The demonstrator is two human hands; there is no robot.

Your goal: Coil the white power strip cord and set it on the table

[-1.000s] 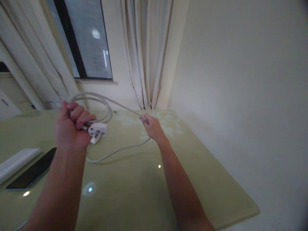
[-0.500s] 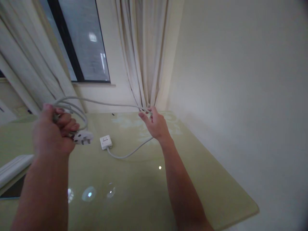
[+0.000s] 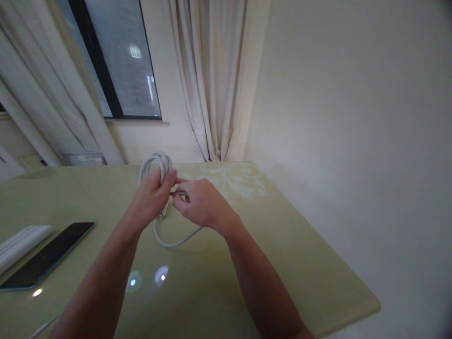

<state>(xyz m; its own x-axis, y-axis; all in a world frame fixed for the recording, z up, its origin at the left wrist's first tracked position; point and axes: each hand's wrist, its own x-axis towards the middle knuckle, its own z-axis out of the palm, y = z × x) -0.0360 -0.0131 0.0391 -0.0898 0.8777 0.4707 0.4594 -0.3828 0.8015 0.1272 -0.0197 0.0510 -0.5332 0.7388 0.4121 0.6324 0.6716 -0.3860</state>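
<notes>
My left hand [image 3: 153,195] is closed around a coil of white power cable [image 3: 156,162], whose loops rise above the fingers. My right hand [image 3: 197,203] meets it from the right, fingers pinched on the same cable just beside the coil. A loose stretch of the cable [image 3: 173,241] hangs below both hands and curves over the green glossy table [image 3: 247,263]. The plug and the socket block are hidden behind my hands.
A dark phone [image 3: 47,256] lies flat at the table's left, next to a long white object [image 3: 21,240] at the left edge. Behind the table are cream curtains [image 3: 215,80] and a dark window [image 3: 116,56]. A bare wall runs along the right.
My hands, spread wide apart before, have come together at the table's middle. The long span of cable between them is now gathered into the coil; the plug and socket block have dropped out of sight.
</notes>
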